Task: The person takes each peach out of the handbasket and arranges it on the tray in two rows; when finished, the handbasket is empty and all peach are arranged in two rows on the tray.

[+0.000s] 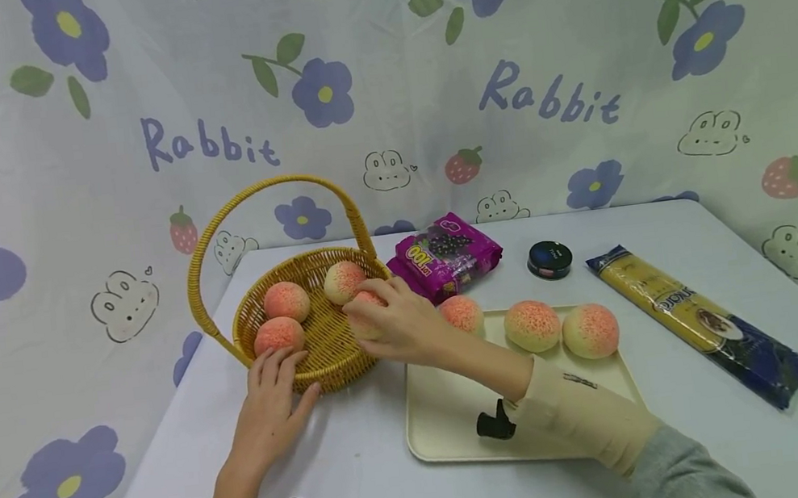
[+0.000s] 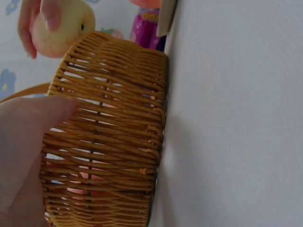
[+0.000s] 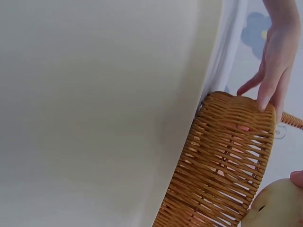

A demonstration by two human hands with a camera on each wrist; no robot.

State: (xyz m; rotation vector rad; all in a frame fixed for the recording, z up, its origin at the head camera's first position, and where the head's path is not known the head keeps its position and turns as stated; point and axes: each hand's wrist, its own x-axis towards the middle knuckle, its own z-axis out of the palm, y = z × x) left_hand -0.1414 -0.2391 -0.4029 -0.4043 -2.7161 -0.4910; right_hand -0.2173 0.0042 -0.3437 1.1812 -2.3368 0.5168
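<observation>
A yellow wicker basket (image 1: 335,369) with a tall hoop handle holds three pink-and-cream peaches: a back-left peach (image 1: 286,301), a front-left peach (image 1: 279,335) and a back-right peach (image 1: 345,281). My left hand (image 1: 270,413) grips the basket's front-left rim, thumb outside and fingers over the edge beside the front-left peach. Over the basket's right side, my right hand (image 1: 407,325) holds another peach (image 2: 71,28) above the rim. On a cream tray (image 1: 454,430) under my right forearm sit a left peach (image 1: 461,315), a middle peach (image 1: 532,326) and a right peach (image 1: 591,331).
A purple snack packet (image 1: 447,256) lies behind the tray. Right of it is a round black tin (image 1: 549,259). A long yellow-and-blue pasta packet (image 1: 702,323) lies slanted at the right. A patterned cloth (image 1: 385,120) hangs behind the white table (image 1: 363,464).
</observation>
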